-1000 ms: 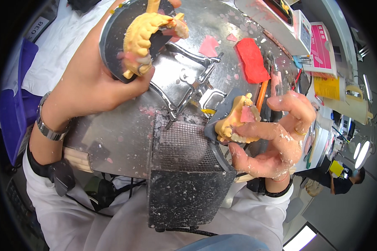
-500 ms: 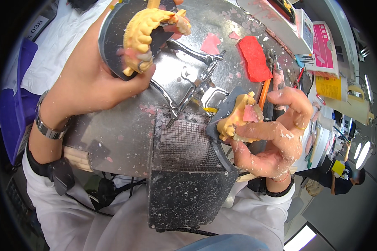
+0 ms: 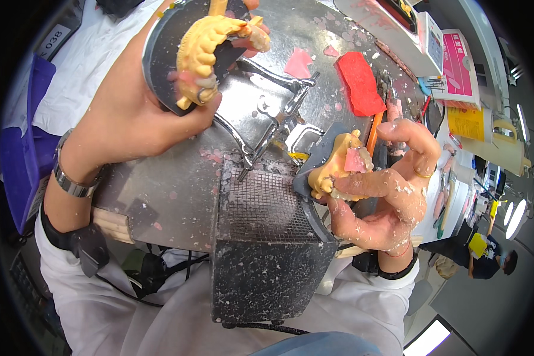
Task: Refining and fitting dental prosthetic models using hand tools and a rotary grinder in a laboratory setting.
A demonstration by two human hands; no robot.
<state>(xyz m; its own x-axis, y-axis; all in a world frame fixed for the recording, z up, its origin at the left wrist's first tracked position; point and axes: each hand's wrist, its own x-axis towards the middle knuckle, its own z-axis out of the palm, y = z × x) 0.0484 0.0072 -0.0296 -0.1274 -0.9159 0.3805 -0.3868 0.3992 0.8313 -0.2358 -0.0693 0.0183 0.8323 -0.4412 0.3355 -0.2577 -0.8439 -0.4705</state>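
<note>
My left hand [image 3: 133, 115] grips a yellow dental cast [image 3: 196, 56] by its dark rounded base [image 3: 160, 59], raised over the bench at upper left. Its tooth row faces up, with pink wax and pale teeth at the near end. Lower right, my right hand [image 3: 397, 199] has thumb and a finger closed on a second dental cast [image 3: 332, 163], which bears a piece of pink wax [image 3: 355, 160] and sits on a grey plate [image 3: 320, 148]. Between the hands lies a shiny metal articulator frame [image 3: 279, 121]; the second cast's plate is beside it, and any joint is unclear.
A black box with a mesh top [image 3: 261, 207] stands at the bench's near edge. Red wax [image 3: 360, 83], pink scraps [image 3: 298, 62] and tools lie beyond my right hand. A pink-and-white box [image 3: 457, 65] stands at right. Farther right, a person [image 3: 489, 258] is in the room.
The left-hand cast has shifted very slightly to the right, with the grip unchanged. My right hand keeps its hold, its raised index finger moving only slightly.
</note>
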